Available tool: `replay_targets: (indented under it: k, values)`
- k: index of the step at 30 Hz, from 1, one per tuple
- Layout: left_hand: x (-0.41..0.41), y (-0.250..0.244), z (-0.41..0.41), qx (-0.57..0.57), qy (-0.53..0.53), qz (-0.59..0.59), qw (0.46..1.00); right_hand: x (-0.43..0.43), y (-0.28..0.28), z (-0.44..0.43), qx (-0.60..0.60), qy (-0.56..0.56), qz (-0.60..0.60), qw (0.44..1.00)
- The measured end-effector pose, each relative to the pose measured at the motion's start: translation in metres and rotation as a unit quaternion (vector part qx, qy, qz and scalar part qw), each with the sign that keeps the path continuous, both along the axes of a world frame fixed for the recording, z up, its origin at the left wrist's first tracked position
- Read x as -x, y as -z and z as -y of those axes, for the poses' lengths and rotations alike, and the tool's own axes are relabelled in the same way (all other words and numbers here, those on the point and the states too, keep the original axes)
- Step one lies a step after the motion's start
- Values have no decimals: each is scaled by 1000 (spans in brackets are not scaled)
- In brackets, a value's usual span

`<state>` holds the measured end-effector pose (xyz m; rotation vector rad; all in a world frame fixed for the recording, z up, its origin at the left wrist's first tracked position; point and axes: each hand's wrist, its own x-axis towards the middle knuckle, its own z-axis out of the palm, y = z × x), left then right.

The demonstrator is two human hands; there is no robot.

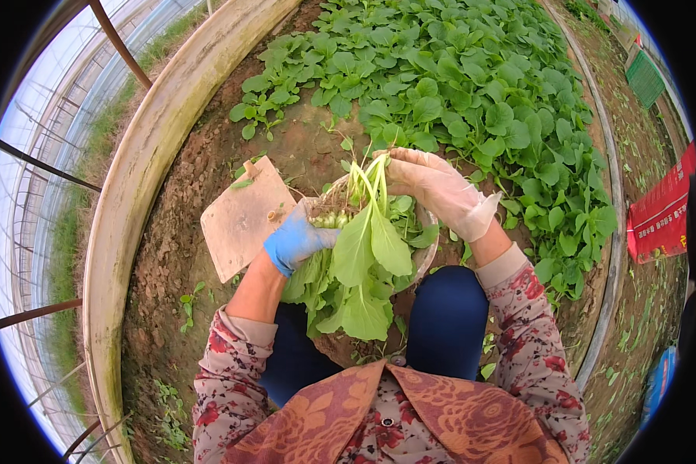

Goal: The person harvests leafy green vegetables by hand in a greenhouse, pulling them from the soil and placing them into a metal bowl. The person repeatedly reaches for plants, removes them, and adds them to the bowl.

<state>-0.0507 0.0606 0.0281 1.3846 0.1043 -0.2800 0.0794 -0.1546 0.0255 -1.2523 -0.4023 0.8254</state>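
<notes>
My left hand (301,236), in a blue glove, grips a bunch of leafy greens (319,272) with roots and pale stem bases facing away from me. Above the bunch, my right hand (432,185) in a thin translucent glove pinches a leafy green plant (372,232) by its root end, its leaves hanging down toward me. Behind both hands is a round basin (431,246), with more loose greens inside; most of its rim is hidden by the hands and leaves.
A flat board (246,217) with small pegs lies on the soil to the left. Dense leafy greens (470,75) grow ahead and right. A pale curved border (151,122) runs along the left. A red printed bag (661,211) and a green crate (645,80) stand at the right.
</notes>
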Motion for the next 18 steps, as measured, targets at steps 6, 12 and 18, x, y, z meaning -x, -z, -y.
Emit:
replay_targets:
  k: [6,12,18]
  values:
    - [-4,1,6,38,0,8,999,10,-5,-11,-51,105,59,991]
    - [-1,-1,4,63,-4,-1,998,-18,0,4,-49,212,169,961]
    - [-3,5,2,66,-15,7,998,25,-10,-1,-32,68,60,995]
